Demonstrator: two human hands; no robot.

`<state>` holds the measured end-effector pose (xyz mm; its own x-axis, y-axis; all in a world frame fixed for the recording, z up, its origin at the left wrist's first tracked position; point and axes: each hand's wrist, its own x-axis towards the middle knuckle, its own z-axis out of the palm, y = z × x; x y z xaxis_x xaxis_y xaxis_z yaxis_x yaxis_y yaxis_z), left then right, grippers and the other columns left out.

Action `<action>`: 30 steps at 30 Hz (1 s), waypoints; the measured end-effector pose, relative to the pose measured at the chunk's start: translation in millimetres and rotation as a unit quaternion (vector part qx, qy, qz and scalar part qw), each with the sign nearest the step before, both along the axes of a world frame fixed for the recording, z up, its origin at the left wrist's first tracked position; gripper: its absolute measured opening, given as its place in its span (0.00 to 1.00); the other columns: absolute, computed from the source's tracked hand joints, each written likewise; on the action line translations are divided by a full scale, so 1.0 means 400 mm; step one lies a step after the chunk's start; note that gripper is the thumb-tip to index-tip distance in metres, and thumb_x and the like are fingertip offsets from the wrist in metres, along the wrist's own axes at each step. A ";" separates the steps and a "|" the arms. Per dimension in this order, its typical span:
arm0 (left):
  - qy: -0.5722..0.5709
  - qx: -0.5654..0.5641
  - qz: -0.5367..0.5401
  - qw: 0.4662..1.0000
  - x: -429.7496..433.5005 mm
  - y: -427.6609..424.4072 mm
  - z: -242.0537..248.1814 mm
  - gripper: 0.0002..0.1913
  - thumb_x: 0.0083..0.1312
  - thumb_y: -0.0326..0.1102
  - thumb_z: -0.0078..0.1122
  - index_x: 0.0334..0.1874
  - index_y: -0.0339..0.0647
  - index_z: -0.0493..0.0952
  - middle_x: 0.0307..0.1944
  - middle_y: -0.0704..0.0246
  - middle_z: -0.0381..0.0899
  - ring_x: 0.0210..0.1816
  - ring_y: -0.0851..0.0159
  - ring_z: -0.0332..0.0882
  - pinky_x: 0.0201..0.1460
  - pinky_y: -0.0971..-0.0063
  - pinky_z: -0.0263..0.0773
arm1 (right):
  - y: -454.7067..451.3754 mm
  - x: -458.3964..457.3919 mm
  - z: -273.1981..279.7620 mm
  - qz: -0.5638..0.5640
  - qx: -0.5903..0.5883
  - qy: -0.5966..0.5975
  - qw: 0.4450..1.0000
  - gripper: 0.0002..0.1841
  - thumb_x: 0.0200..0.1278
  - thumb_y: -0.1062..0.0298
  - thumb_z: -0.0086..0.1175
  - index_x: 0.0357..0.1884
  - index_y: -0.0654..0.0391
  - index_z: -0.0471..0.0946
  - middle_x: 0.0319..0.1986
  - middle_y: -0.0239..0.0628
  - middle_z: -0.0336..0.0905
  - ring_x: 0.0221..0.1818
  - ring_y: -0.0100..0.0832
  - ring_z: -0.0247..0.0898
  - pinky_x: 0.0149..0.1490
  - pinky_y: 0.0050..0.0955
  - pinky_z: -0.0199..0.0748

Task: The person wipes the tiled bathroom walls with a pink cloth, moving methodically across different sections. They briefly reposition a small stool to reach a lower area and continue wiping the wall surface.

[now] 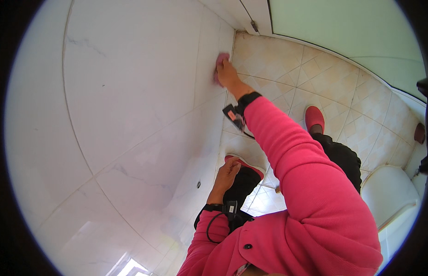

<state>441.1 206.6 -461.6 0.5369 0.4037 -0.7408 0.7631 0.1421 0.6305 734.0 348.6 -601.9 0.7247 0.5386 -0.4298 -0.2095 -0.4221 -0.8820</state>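
My right hand (227,75) is pressing a pink cloth (222,57) against the white tiled wall (138,76), low down where the wall meets the floor. The cloth is blurred and partly hidden behind my fingers. Above my left shoe (246,163), my left hand (227,174) hangs with loosely bent fingers and holds nothing that I can see. Both wrists wear black straps with small devices, one on the right (233,117) and one on the left (231,207).
Beige floor tiles (324,79) run beside the wall. A door with a green panel (345,27) stands at the upper right. At the lower right is a white toilet (389,189). My right shoe (314,119) is on the floor, and a small dark hole (199,185) marks the wall.
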 end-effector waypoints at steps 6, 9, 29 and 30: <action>0.004 -0.010 0.005 1.000 -0.010 -0.021 -0.006 0.17 0.68 0.36 0.53 0.56 0.38 0.70 0.39 0.65 0.79 0.42 0.68 0.77 0.46 0.77 0.71 | -0.040 -0.055 -0.067 -0.003 -0.021 0.032 0.999 0.14 0.62 0.61 0.45 0.40 0.60 0.74 0.32 0.50 0.79 0.39 0.46 0.77 0.42 0.40 0.72; 0.022 -0.007 -0.005 1.000 -0.014 -0.024 -0.007 0.17 0.68 0.36 0.53 0.57 0.39 0.70 0.40 0.64 0.79 0.42 0.67 0.77 0.46 0.76 0.71 | -0.014 0.043 -0.051 -0.065 0.050 0.027 0.996 0.15 0.61 0.58 0.49 0.37 0.61 0.74 0.30 0.46 0.79 0.36 0.42 0.77 0.39 0.37 0.72; 0.019 -0.040 -0.001 0.999 0.030 0.025 0.030 0.15 0.69 0.31 0.52 0.57 0.38 0.68 0.44 0.68 0.78 0.45 0.70 0.76 0.49 0.78 0.70 | 0.051 0.186 -0.095 -0.104 0.174 0.329 0.922 0.15 0.63 0.51 0.56 0.36 0.54 0.71 0.21 0.30 0.72 0.22 0.25 0.67 0.22 0.30 0.65; 0.016 -0.042 0.000 0.999 0.030 0.027 0.031 0.15 0.69 0.31 0.52 0.57 0.37 0.68 0.44 0.67 0.78 0.45 0.70 0.76 0.49 0.78 0.70 | 0.040 0.193 -0.079 -0.090 0.155 0.350 0.920 0.15 0.63 0.52 0.56 0.36 0.54 0.71 0.21 0.31 0.72 0.23 0.26 0.68 0.23 0.30 0.66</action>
